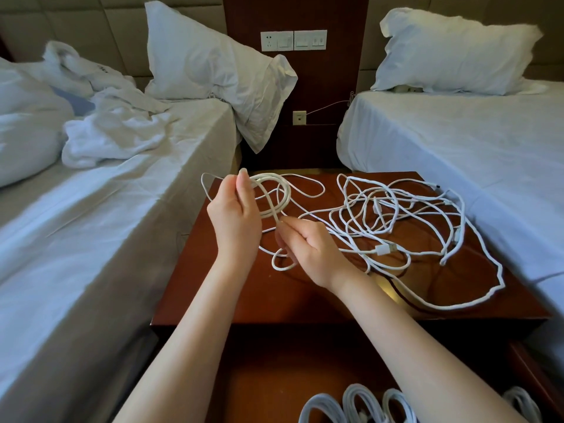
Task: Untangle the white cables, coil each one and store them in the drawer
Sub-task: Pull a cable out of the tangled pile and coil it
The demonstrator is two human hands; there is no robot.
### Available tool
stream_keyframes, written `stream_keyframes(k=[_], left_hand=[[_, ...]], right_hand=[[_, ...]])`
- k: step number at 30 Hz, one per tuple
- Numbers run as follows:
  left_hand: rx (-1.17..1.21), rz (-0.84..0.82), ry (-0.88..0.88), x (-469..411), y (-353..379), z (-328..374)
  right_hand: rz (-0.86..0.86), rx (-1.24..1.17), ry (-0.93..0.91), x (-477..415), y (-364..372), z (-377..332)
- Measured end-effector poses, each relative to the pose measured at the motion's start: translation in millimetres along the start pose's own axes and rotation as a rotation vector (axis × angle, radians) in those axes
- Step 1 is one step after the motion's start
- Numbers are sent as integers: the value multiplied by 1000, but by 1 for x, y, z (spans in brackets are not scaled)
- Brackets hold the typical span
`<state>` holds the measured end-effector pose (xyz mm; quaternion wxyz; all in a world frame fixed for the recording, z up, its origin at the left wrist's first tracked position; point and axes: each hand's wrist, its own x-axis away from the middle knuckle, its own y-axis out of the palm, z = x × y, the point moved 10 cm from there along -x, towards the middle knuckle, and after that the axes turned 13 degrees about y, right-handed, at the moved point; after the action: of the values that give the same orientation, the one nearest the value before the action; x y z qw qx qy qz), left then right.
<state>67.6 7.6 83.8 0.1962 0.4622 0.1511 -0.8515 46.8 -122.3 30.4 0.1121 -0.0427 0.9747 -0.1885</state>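
Note:
My left hand point(235, 215) holds a small coil of white cable point(276, 193) upright above the left part of the dark wooden nightstand point(305, 294). My right hand point(308, 251) pinches the loose run of that same cable just below the coil. To the right on the nightstand top lies a tangle of white cables point(396, 221), with a USB plug point(386, 249) showing near its front. The open drawer point(274, 377) sits below the front edge, and several coiled white cables point(360, 404) lie in it.
A bed with rumpled white sheets and a towel point(106, 135) flanks the nightstand on the left. A made bed point(457, 141) stands on the right. Pillows lean at both heads. A wall panel with sockets and switches point(293, 40) is behind.

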Motion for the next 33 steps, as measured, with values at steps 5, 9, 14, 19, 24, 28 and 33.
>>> stream_keyframes(k=[5,9,14,19,24,28,33], left_hand=[[68,36,-123,1,-2,-4],[160,40,-167,-3,-3,-2],[319,48,-248,-2,0,-3],[419,8,-307,-3,5,-2],[505,-188,-249,-3,19,18],[491,-409,-172,1,34,33],[423,-701,-142,17,53,47]], right_hand=[[-135,-158,89,-2,8,12],[-168,-221,133,-5,10,19],[-165,-210,223,-3,3,36],[-146,-204,300,-7,1,50],[-91,-244,310,-13,-13,57],[-75,-266,308,-14,-21,55],[-79,-347,206,-13,-31,31]])
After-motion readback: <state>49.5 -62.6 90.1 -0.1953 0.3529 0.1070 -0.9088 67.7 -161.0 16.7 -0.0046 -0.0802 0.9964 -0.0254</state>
